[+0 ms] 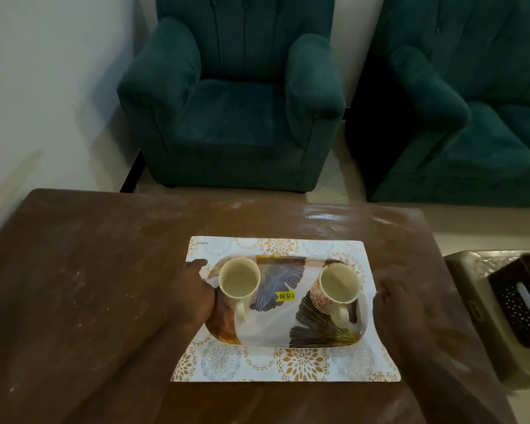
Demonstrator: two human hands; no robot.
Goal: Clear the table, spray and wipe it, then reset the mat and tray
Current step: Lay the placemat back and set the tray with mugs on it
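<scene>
Head view, one frame.

Table (89, 270), one: brown top, streaked with pale smears and specks.

Mat (288, 362), one: white with gold and grey floral rings, lying flat near the middle of the table, its long side toward the person.

Tray (276, 328), one: white with dark and amber leaf print and a yellow price sticker (285, 295) at its centre. It sits on the mat, within the mat's edges.

Mugs, two, both upright on the tray with handles toward the person. Left mug (239, 278): cream; the inside looks pale, contents not clear. Right mug (338, 284): cream with red-orange floral pattern; same pale inside, contents not clear.

Hands, two. Left hand (193, 295): fingers curled over the tray's left end, gripping it, thumb side near the left mug. Right hand (395, 304): blurred, at the tray's right end; whether its fingers are closed on the rim cannot be told.

Armchairs, two, dark green: one (233, 111) beyond the table, a second (471, 117) to its right.

Stool (471, 289), one, grey-green, right of the table, carrying one dark perforated basket (520, 304); its contents are not visible.
</scene>
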